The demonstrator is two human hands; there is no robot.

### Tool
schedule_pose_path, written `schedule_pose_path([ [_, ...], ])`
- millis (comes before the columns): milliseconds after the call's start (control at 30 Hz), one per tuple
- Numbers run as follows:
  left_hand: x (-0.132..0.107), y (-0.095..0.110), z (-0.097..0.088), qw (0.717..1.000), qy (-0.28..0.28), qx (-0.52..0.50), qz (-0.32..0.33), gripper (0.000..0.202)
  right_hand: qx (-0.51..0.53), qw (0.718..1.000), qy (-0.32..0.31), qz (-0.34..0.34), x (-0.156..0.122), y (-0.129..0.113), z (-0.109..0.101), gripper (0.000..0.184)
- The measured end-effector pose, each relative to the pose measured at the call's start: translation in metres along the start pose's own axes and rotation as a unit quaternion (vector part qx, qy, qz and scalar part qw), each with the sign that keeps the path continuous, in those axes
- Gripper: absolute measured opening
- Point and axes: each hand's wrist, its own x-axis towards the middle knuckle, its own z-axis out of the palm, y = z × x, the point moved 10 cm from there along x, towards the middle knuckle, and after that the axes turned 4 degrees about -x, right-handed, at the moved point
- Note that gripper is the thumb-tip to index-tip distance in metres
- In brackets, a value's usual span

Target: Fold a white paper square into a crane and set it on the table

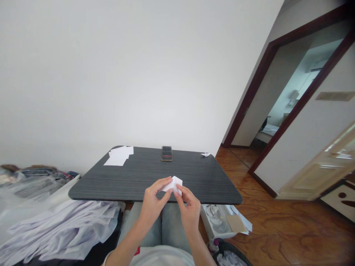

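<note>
A small folded piece of white paper (174, 183) is held just above the near edge of the dark wood-grain table (138, 177). My left hand (153, 201) pinches its left side with thumb and fingers. My right hand (189, 206) pinches its right underside. Both hands are closed on the paper, over my lap.
A stack of white sheets (119, 155) lies at the table's far left. A phone (166, 153) lies at the far middle, a small folded paper figure (205, 154) at the far right. A box of paper scraps (224, 221) and a bin (231, 255) stand on the floor to the right; clothes (55, 225) are piled to the left.
</note>
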Motion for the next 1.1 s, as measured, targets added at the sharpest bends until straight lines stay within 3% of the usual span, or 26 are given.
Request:
schedule_pose_path([
  [133, -0.003, -0.005, -0.002, 1.000, 0.014, 0.006, -0.018, 0.031, 0.000, 1.000, 0.000, 0.010, -0.001, 0.003, 0.000, 0.023],
  [433, -0.006, -0.003, 0.004, 0.998, -0.032, -0.046, -0.009, 0.028, 0.114, 0.989, -0.012, 0.089, 0.000, 0.013, 0.003, 0.032],
  [733, -0.006, 0.011, 0.008, 0.996, -0.052, 0.013, 0.068, 0.030, 0.126, 0.989, -0.031, 0.067, 0.003, 0.007, 0.004, 0.028],
  [1100, -0.011, 0.006, 0.010, 0.991, -0.040, 0.102, 0.072, 0.027, 0.175, 0.977, -0.030, 0.116, 0.002, 0.023, 0.007, 0.028],
])
